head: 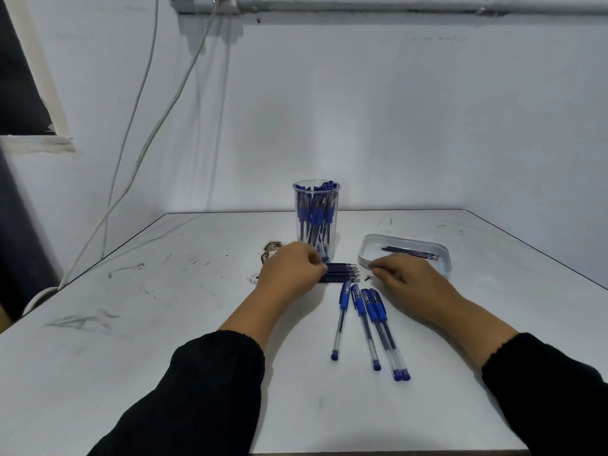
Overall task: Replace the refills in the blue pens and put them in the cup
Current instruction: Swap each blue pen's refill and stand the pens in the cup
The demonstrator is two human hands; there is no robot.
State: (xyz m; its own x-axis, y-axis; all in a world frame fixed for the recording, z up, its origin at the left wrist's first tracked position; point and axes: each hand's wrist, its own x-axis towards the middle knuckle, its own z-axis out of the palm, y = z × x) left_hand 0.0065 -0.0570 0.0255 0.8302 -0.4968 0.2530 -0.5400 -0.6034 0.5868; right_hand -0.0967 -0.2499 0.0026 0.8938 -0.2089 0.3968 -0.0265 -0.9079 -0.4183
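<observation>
Blue pens (pixel 368 327): four lie side by side on the white table (pixel 164 324), nearest the person.
Left hand (pixel 289 269): fingers curled, pinching the near end of the dark refills (pixel 340 273) lying just behind the pens.
Right hand (pixel 404 274): fingers curled low beside the tray (pixel 442 255); whether it holds anything is unclear.
Cup (pixel 316 218): clear, upright, full of pens, farthest back.

Looks like a bare back-room workspace to me: scuffed white table (pixel 164 324) under my fingers, plain painted wall (pixel 394 110) past them, loose cables (pixel 144 143) dangling from a socket box (pixel 207 3) up left.
</observation>
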